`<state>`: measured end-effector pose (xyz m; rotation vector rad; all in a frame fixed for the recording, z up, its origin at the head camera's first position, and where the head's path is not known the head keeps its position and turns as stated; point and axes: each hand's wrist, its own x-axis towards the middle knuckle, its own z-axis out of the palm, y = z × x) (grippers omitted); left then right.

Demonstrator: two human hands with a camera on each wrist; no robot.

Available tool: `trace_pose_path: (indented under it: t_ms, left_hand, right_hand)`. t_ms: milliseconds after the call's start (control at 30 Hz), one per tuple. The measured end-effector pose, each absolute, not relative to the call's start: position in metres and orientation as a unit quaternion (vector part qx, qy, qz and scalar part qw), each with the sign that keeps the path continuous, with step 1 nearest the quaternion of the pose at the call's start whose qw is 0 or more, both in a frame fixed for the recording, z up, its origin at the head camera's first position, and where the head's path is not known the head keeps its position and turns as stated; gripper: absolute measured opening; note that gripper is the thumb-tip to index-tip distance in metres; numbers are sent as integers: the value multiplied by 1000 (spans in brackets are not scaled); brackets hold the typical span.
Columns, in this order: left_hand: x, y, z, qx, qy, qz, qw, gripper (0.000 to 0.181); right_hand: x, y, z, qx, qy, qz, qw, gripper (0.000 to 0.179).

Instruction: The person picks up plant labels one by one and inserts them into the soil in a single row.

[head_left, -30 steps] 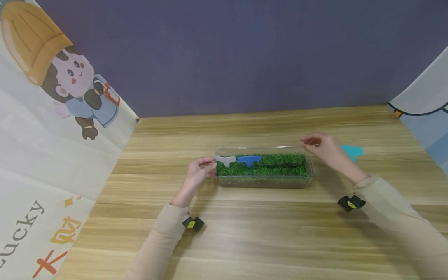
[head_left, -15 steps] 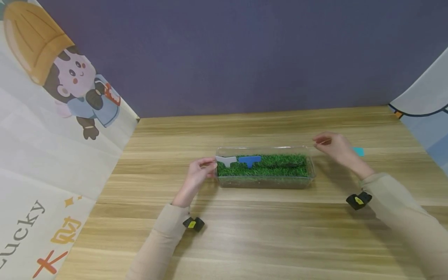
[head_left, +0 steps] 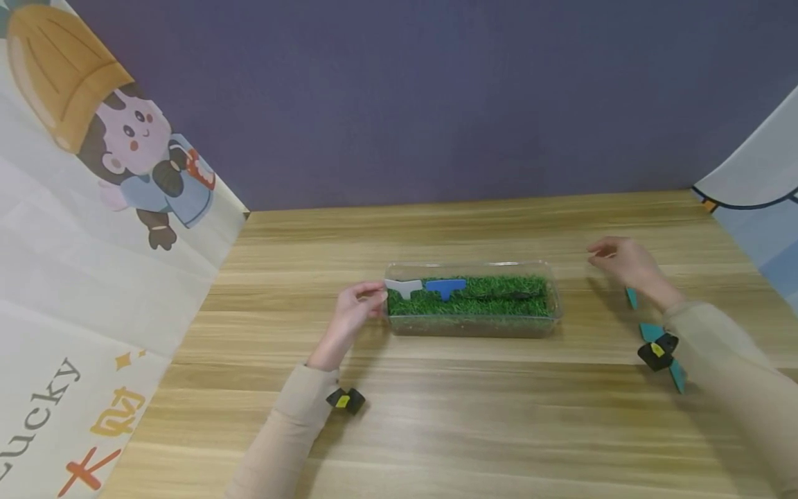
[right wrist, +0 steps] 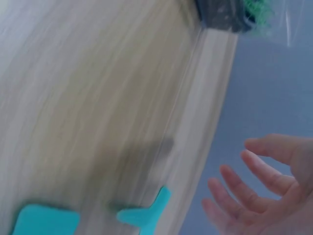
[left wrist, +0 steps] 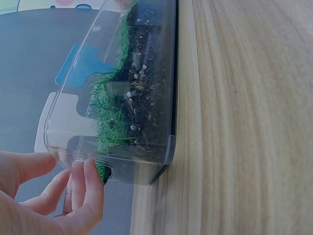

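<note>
My left hand point(head_left: 357, 308) grips the left end of a clear plastic box point(head_left: 470, 326), thumb and fingers at its rim. Dark soil and green grass point(head_left: 499, 285) fill this box. A white T-shaped plant label point(head_left: 405, 287) and a blue plant label point(head_left: 445, 287) stand upright in the grass, the white one nearest my left fingers. To the right of the box, my right hand point(head_left: 626, 265) hovers with spread, loosely bent fingers and holds nothing. Beneath it and its wrist lie teal plant labels point(right wrist: 146, 213), partly hidden in the head view.
The wooden table point(head_left: 474, 416) runs back to a dark blue-grey panel point(head_left: 436, 104). A printed cloth point(head_left: 68, 263) hangs at the left, and another printed cloth point(head_left: 769, 180) at the right. Each wrist carries a small black camera point(head_left: 346, 400).
My right hand has moved rightward, away from the box's right end and over the teal labels. More teal shows below the wrist now. My left hand stays at the box.
</note>
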<state>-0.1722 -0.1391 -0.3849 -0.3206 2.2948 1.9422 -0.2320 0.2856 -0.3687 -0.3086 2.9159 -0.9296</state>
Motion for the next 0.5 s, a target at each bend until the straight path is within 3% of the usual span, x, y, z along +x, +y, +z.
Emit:
trace_pose_path:
  t_ms: [500]
  left_hand:
    - [-172,-137,-385,-102,765,634,54,28]
  right_hand:
    - [-249,319,-379,-70,961,-258,75,41]
